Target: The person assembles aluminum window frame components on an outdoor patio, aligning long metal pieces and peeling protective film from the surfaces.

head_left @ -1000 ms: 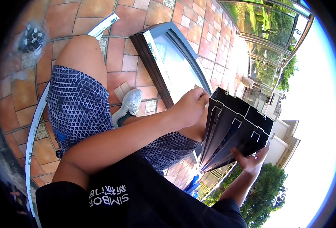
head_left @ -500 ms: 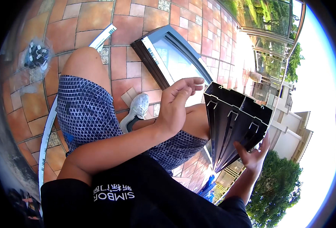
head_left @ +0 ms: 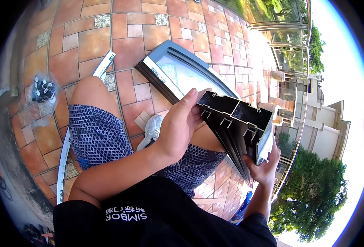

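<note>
A long dark aluminium profile (head_left: 225,117) slants between my hands, its hollow open end toward me and its grooved side facing down. My left hand (head_left: 176,131) holds the profile's left edge near that end, the thumb up and the fingers partly hidden at the edge. On the opposite edge, my right hand (head_left: 266,166) grips it, thumb on the grooved side and fingers round a whitish film (head_left: 265,144). Beyond my left hand, a dark-framed glass window panel (head_left: 182,68) lies on the tiles.
A clear plastic bag of small dark and white parts (head_left: 44,89) lies at the left. A long white strip (head_left: 63,164) runs past my bent leg (head_left: 97,123). A small cardboard piece (head_left: 141,120) sits by my shoe (head_left: 152,128). Glass railing (head_left: 289,53) stands at the right.
My left hand has come from beside the profile onto its left edge. The profile's end has shifted left and tilted, showing the film under my right hand.
</note>
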A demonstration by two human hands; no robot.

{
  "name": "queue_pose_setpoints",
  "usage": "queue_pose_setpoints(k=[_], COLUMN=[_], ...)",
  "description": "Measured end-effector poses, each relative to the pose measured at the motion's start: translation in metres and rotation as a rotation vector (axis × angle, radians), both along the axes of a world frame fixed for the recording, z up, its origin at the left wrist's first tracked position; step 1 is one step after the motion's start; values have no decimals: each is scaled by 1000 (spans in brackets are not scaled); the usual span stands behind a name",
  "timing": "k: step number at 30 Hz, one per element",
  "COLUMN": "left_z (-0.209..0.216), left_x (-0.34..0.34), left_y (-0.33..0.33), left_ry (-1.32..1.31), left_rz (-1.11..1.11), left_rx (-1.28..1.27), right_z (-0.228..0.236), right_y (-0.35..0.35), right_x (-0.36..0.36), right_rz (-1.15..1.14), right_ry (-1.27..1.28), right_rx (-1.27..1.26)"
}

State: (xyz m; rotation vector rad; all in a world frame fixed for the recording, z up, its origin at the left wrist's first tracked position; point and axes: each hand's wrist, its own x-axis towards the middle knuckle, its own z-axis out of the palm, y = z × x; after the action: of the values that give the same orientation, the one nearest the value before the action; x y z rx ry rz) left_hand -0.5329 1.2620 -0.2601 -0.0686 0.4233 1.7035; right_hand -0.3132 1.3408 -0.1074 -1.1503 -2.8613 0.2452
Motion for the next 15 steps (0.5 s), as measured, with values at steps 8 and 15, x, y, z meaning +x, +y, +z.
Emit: queue_pose_setpoints(k=[8,15], left_z=[-37,-99], left_x=[-68,-194], left_y=[-2,-43], left_ry=[156,1003], left_rz=[97,413], left_rx=[-130,-403], right_z=[8,16], right_y=[1,7], right_x=[-9,3], right_rz=[-74,-15], right_ry=[-116,-179], right_rx=[-15,-87])
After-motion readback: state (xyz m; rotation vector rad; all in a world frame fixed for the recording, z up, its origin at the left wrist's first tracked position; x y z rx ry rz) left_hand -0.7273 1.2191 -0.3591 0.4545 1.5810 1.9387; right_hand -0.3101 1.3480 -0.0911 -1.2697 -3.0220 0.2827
